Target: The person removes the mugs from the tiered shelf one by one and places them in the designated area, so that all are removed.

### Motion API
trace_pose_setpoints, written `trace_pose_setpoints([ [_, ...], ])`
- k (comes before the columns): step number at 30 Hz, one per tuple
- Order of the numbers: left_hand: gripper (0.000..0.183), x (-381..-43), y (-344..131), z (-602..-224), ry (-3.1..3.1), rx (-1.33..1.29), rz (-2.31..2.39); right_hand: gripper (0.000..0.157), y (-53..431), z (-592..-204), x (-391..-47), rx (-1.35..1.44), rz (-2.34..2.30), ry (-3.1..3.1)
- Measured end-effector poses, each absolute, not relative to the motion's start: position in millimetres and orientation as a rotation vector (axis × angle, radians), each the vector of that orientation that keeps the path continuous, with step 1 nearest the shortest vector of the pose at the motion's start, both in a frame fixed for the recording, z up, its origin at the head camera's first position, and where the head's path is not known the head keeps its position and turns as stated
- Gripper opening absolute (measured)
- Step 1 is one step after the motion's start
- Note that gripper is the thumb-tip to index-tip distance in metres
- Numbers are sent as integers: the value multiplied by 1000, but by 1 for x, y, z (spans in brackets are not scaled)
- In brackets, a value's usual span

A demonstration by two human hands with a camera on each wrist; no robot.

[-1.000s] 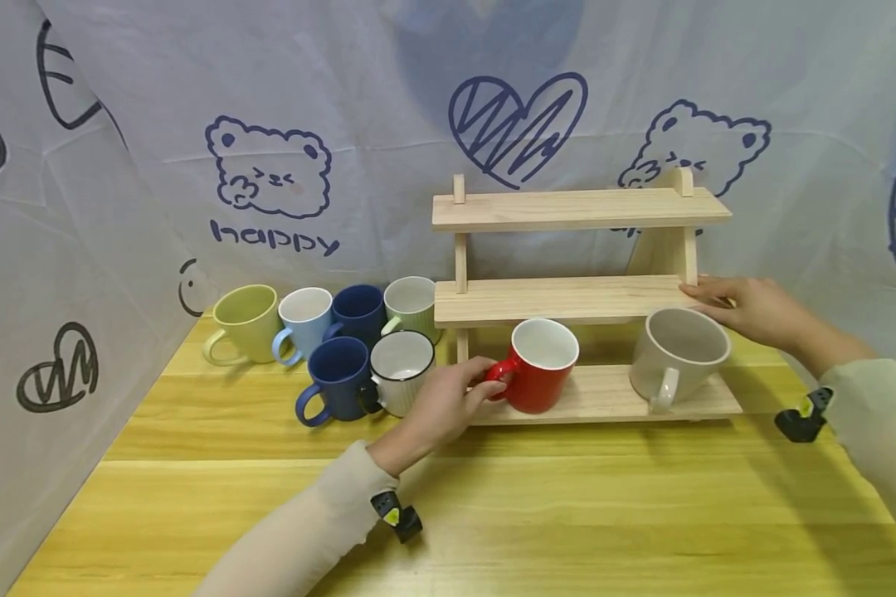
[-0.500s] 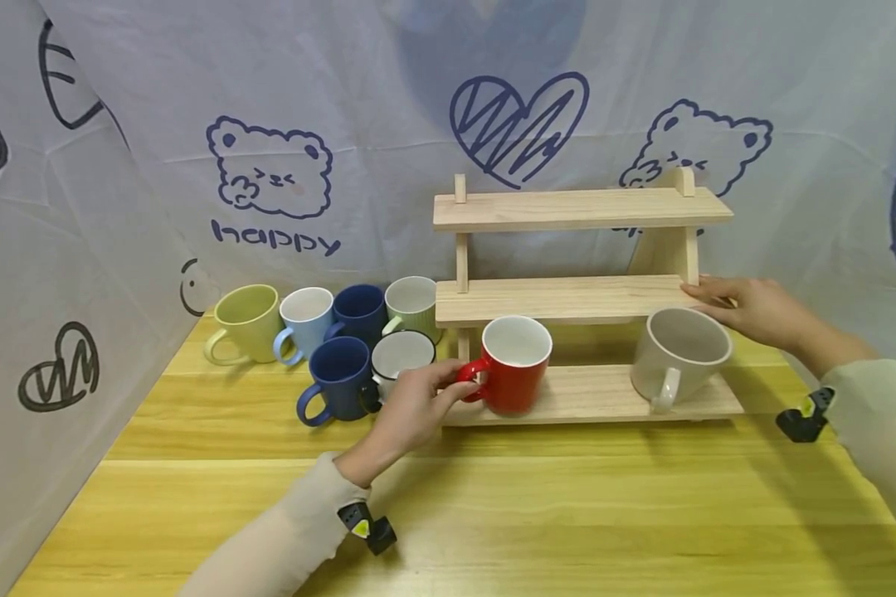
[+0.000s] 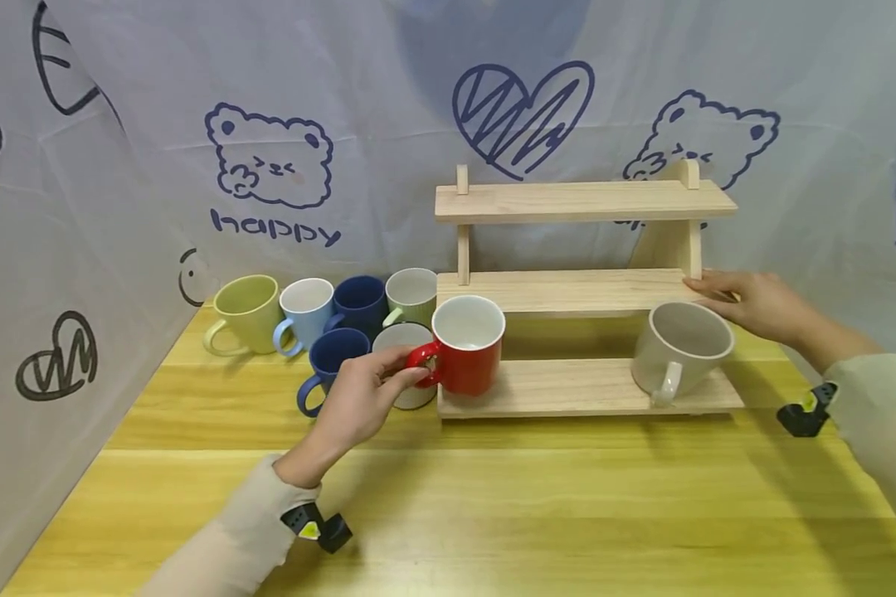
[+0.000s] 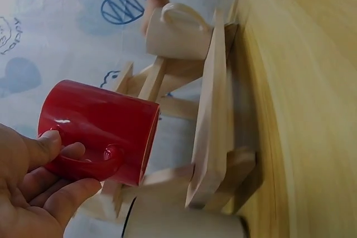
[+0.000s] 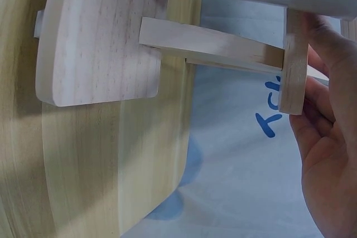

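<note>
My left hand [image 3: 358,398] pinches the handle of a red mug [image 3: 469,358] with a white inside. The mug is upright at the left end of the wooden shelf's bottom board [image 3: 560,390]; in the left wrist view, a gap shows between the red mug [image 4: 100,129] and that board [image 4: 211,121]. At the far end of the middle board [image 3: 567,290], my right hand [image 3: 762,307] grips the edge, thumb and fingers on either side of the board [image 5: 295,65] in the right wrist view. A beige mug [image 3: 679,352] stands on the bottom board's right end, handle toward me.
Left of the shelf, several mugs stand close together: olive green [image 3: 248,319], light blue [image 3: 308,311], navy [image 3: 361,305], pale green [image 3: 412,290], and a white black-rimmed one [image 3: 416,396] partly behind my left hand. A printed cloth [image 3: 388,124] hangs behind the wooden table [image 3: 493,514].
My left hand has carried the red mug leftward and up, from the middle of the bottom board to its left end. The right hand keeps its grip; the view has tilted slightly.
</note>
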State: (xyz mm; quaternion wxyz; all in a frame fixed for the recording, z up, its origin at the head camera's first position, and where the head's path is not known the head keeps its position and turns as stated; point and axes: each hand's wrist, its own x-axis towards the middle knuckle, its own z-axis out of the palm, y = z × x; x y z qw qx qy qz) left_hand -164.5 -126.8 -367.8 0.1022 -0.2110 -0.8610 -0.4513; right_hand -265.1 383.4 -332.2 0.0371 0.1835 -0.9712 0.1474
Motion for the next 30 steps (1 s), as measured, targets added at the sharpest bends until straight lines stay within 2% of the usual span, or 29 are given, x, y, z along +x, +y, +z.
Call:
trace_pose_setpoints([
  [16,25,-156,-179,-348,-2556,-433,-1266,43,385,-331,-263,573,451,-2963],
  [30,36,-143,-222,-336,-2473,-215,-1285,40,386,-331,-265,586,442,-2940],
])
